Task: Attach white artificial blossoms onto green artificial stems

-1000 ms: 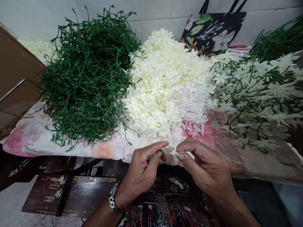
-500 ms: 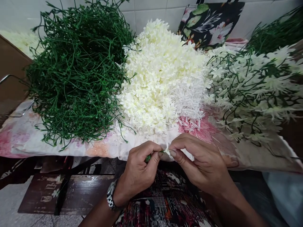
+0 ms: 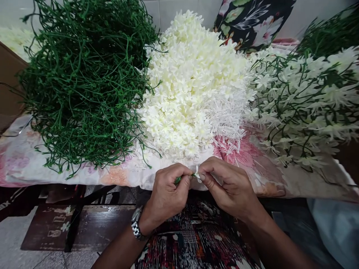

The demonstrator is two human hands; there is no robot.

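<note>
My left hand, a watch on its wrist, pinches a green plastic stem between thumb and forefinger. At the stem's tip sits a small white artificial flower, seen side-on between my two hands. My right hand pinches a thin white stamen just right of that flower; its far end is hidden by my fingers. Beyond my hands rise a heap of loose cream-white flowers, a patch of white stamens and, to the left, a tangled pile of green stems.
White flowers on green stems lie at the right. A flower-patterned cloth covers the table up to its front edge. A black floral bag leans on the tiled wall, and a cardboard box stands at the far left.
The view has shifted slightly. My hands remain close together; the white flower now shows more clearly side-on at the stem tip, with my right fingertips a little apart from it.
</note>
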